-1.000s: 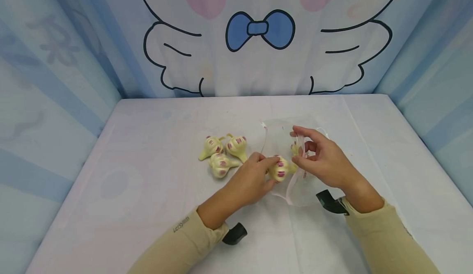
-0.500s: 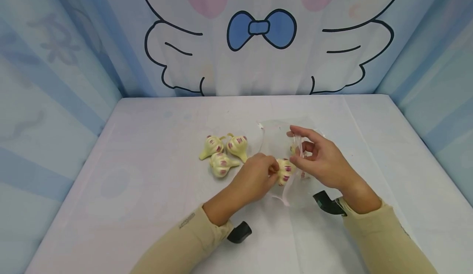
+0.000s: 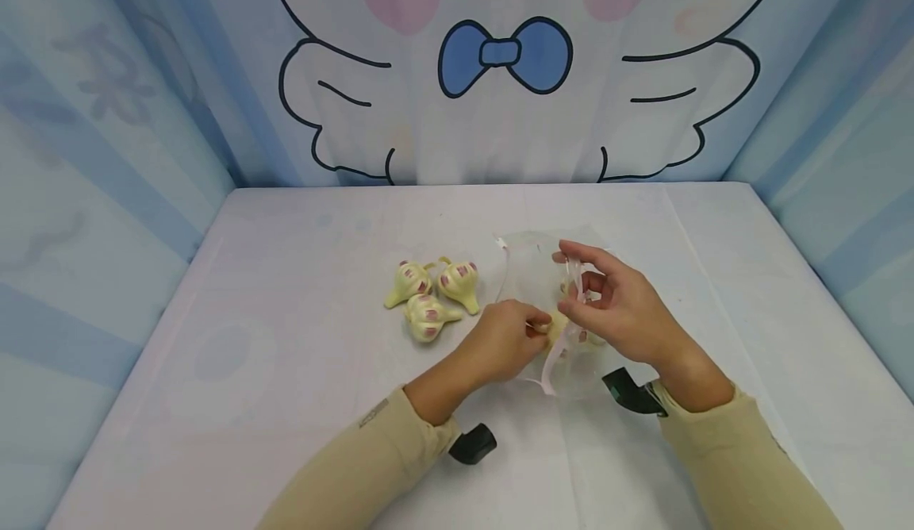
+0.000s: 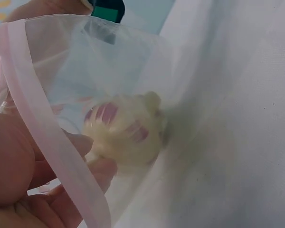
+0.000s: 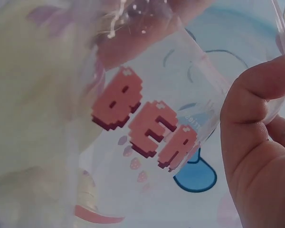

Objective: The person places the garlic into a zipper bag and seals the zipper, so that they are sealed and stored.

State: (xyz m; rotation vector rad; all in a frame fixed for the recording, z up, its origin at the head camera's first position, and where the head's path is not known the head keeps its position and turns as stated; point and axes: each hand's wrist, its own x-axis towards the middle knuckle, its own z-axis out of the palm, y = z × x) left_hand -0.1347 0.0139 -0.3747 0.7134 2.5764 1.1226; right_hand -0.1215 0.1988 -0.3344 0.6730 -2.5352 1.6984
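The white table (image 3: pixel 214 292) runs back to a printed curtain (image 3: pixel 493 133). Toward the right lies the clear bag (image 3: pixel 531 268), its pink rim (image 4: pixel 47 118) parted. The right hand (image 3: pixel 628 316) pinches the bag near that rim, thumb on one side and fingers on the other. The left hand (image 3: pixel 503 343) reaches in at the mouth, its fingers and thumb drawn close on one end of the held bulb (image 3: pixel 556 328), which is already behind the film. Three loose bulbs (image 3: pixel 426 320) lie in a cluster on the table, left of the bag and well apart from the right hand.

The film looks thin and limp, so the mouth could sag shut on the left hand if the right hand's pinch slackens. The rim could also catch on the left hand's knuckles as it comes out, dragging the bag or pulling the bulb back. A rounded bulb let go near the mouth might roll out.

The left fingertips are blurred by the film, so how firm their hold is I cannot tell. In the right wrist view a large pale shape (image 5: pixel 33 104) is out of focus and cut off, and the red lettering (image 5: pixel 145 126) breaks off after "BER". How many bulbs the bag contains is unclear.
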